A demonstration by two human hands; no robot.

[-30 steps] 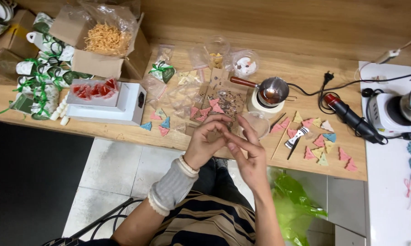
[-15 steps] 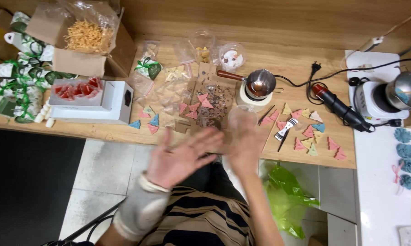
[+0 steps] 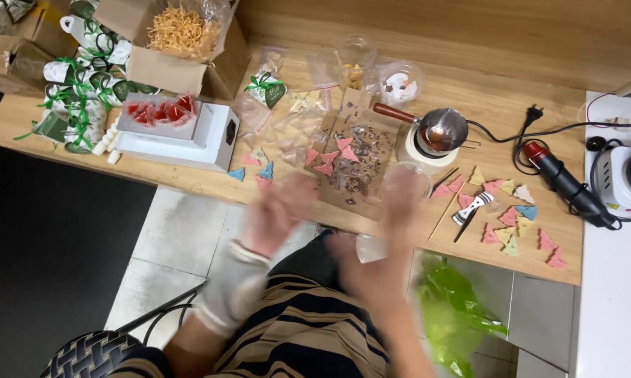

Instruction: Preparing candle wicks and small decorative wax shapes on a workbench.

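Far left on the bench [image 3: 189, 175]: ribboned cups [image 3: 84, 77], then a cardboard box [image 3: 182, 49] of orange shred. White box [image 3: 182, 136] carrying a tray of red pieces [image 3: 160, 112]. Loose triangle cutouts [image 3: 259, 164] near the bench edge. Left hand [image 3: 280, 210] hovers over that edge, heavily blurred; finger state cannot be told. Brown card [image 3: 357, 161] with pink triangles lies between the hands. Right hand [image 3: 399, 203], equally blurred, fingers unreadable, just beside the card. Then melting pot [image 3: 441, 129], more triangles [image 3: 511, 210], heat gun [image 3: 567, 185]. Green bag [image 3: 455, 315] below.
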